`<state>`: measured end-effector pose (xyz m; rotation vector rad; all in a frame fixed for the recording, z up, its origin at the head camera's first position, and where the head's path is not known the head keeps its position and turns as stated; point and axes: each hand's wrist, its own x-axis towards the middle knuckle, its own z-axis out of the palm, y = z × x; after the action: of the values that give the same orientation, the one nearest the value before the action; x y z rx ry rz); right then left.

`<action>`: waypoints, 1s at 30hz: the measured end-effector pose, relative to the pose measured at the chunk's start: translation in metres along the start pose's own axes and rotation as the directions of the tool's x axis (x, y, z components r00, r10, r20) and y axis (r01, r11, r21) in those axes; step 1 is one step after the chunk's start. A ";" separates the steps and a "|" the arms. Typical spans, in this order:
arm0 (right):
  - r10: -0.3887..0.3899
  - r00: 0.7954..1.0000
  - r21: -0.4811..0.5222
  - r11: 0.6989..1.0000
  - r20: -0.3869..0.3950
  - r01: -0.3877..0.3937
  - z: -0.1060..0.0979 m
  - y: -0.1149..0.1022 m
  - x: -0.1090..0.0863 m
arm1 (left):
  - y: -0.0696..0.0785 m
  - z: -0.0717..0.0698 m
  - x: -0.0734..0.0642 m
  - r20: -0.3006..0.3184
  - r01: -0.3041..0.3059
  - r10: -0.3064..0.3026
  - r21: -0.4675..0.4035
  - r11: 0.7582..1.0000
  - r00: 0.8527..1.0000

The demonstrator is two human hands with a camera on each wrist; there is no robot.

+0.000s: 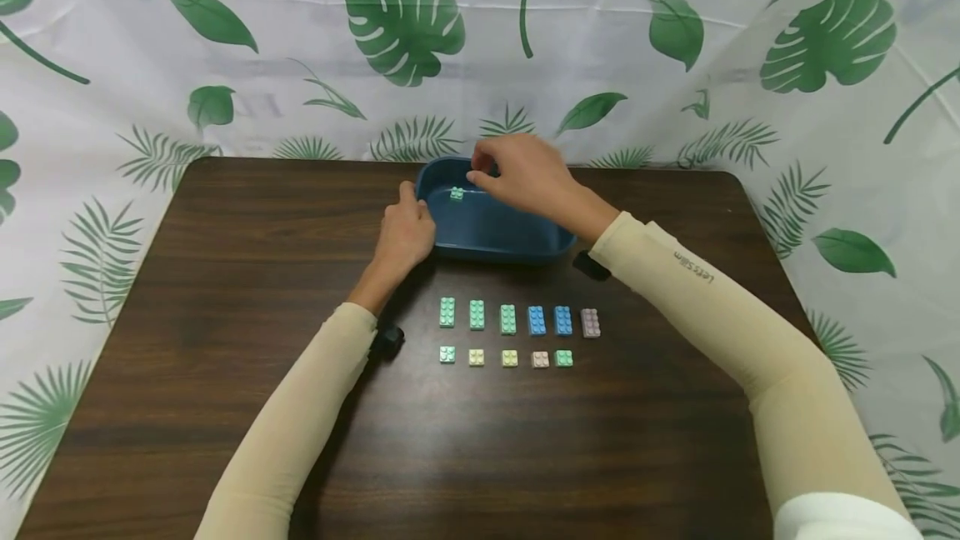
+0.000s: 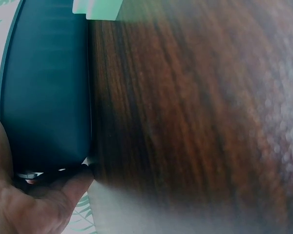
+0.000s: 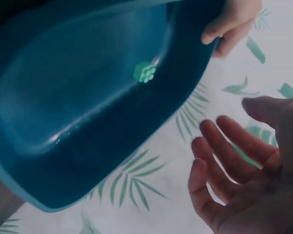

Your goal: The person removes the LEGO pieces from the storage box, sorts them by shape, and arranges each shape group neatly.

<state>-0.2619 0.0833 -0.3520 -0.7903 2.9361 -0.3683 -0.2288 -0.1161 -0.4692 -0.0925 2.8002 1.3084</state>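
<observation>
A dark blue plastic bin (image 1: 495, 227) stands at the back of the table, with one small green toy brick (image 1: 457, 193) inside near its left end. My left hand (image 1: 406, 232) grips the bin's left end, thumb and fingers on either side of the wall, as the left wrist view also shows. Above the bin's back edge hovers my right hand (image 1: 521, 169). In the right wrist view its fingers (image 3: 237, 170) are loosely bent and spread, with nothing between them and the thumb.
In front of the bin, toy bricks lie in two rows on the dark wooden table (image 1: 225, 315). The back row has longer green, blue (image 1: 536, 321) and lilac (image 1: 590, 323) bricks; the front row has small green, yellow (image 1: 476, 357) and pink (image 1: 540, 360) ones. A leaf-patterned cloth (image 1: 300, 48) hangs behind.
</observation>
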 end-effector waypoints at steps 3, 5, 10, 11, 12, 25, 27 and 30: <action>0.016 0.998 -0.046 0.999 0.064 -0.013 0.005 -0.002 0.013 | 0.000 0.000 -0.001 -0.002 0.008 -0.008 0.012 1.000 1.000; 0.030 0.994 -0.079 0.997 0.104 -0.022 0.008 -0.004 0.022 | 0.000 0.000 -0.001 -0.009 0.010 -0.010 0.020 1.000 1.000; 0.058 0.983 -0.148 0.988 0.176 -0.032 0.016 -0.009 0.040 | -0.001 0.000 0.000 -0.014 0.000 0.000 0.021 1.000 1.000; 0.062 0.981 -0.161 0.986 0.184 -0.032 0.018 -0.010 0.043 | -0.001 0.000 0.001 -0.013 -0.002 0.002 0.019 1.000 1.000; 0.064 0.979 -0.177 0.984 0.191 -0.030 0.019 -0.010 0.046 | -0.002 0.001 0.002 -0.011 -0.002 0.002 0.016 1.000 1.000; 0.075 0.975 -0.341 0.940 0.211 0.002 0.043 -0.016 0.069 | -0.047 0.032 0.044 -0.032 -0.012 0.014 0.072 0.997 0.999; 0.075 0.976 -0.352 0.936 0.202 0.001 0.045 -0.016 0.070 | -0.050 0.033 0.046 -0.037 -0.012 0.015 0.080 0.997 0.999; 0.076 0.976 -0.376 0.926 0.206 0.008 0.047 -0.018 0.072 | -0.050 0.032 0.046 -0.040 -0.007 0.010 0.077 0.997 0.999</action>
<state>-0.3090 0.0224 -0.3944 -0.7568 2.8371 0.2802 -0.2707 -0.1255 -0.5311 -0.1049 2.8835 1.2120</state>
